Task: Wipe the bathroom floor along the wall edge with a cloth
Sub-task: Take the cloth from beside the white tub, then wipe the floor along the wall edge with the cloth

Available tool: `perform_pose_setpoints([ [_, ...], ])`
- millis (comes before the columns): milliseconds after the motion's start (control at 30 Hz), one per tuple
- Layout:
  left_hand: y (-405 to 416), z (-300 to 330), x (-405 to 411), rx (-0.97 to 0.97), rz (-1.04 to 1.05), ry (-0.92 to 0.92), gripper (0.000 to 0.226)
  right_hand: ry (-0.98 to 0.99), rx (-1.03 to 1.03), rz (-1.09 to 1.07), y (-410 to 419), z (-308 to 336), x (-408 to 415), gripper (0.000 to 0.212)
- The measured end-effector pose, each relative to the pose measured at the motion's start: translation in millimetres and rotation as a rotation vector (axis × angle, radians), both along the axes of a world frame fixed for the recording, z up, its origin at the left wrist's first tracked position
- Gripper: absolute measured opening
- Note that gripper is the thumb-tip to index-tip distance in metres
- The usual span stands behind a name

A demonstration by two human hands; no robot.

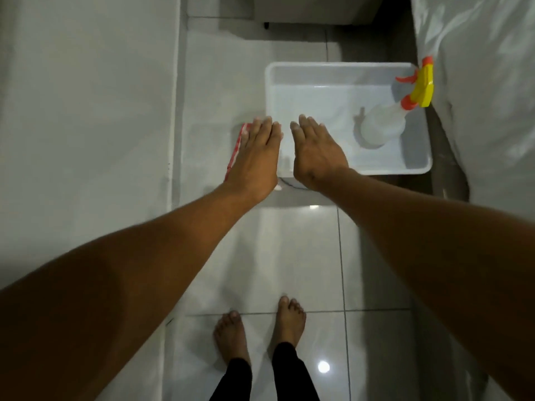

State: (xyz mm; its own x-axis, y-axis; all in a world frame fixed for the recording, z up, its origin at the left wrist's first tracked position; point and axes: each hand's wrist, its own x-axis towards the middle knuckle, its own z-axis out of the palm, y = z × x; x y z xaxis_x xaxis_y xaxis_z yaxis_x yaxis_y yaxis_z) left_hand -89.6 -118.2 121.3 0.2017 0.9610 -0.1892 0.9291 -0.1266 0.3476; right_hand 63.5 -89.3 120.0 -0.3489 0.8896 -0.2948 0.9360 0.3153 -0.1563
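Both my arms are stretched out forward over the white tiled floor (260, 256). My left hand (256, 157) is flat, palm down, fingers together, holding nothing. Under it peeks a red-and-white checked cloth (238, 143), lying on the floor just left of the tray; most of the cloth is hidden by the hand. My right hand (314, 151) is also flat and empty, held above the near left corner of the tray. The wall (86, 111) runs along the left, meeting the floor at an edge (175, 140).
A white plastic tray (341, 66) sits on the floor ahead, with a clear spray bottle (385, 123) with a yellow and orange head inside it. A white plastic sheet (486, 96) covers something at right. My bare feet (231, 334) stand below.
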Motion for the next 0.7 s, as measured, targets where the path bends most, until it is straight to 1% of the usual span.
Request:
perform_pose_setpoints([
  [100, -47.0, -9.1, -34.3, -0.014, 0.046, 0.0, 0.098, 0.013, -0.028, 0.08, -34.2, -2.9, -36.5, 0.07],
  [200, -94.6, -49.4, -67.5, -0.06, 0.099, 0.035, 0.095, 0.032, -0.063, 0.145, -71.1, -34.4, -74.4, 0.068],
  [333, -150.2, -128.4, -101.4, -0.146, 0.104, 0.165, 0.099, -0.01, -0.151, 0.178, -111.2, -106.4, -110.1, 0.071],
  [400, -178.0, -173.0, -114.2, -0.202, 0.082, 0.183, 0.101, -0.017, -0.205, 0.175, -128.4, -151.1, -123.3, 0.072],
  [467, -204.5, -208.5, -123.9, -0.202, 0.069, 0.21, 0.102, -0.025, -0.241, 0.162, -139.9, -191.4, -130.3, 0.073],
  [567, -241.1, -259.7, -136.6, -0.138, 0.052, 0.236, 0.078, -0.025, -0.264, 0.197, -154.4, -253.9, -136.4, 0.07],
  [700, -273.3, -317.3, -150.9, -0.11, 0.082, 0.282, 0.072, -0.013, -0.303, 0.203, -165.0, -314.9, -132.6, 0.067],
])
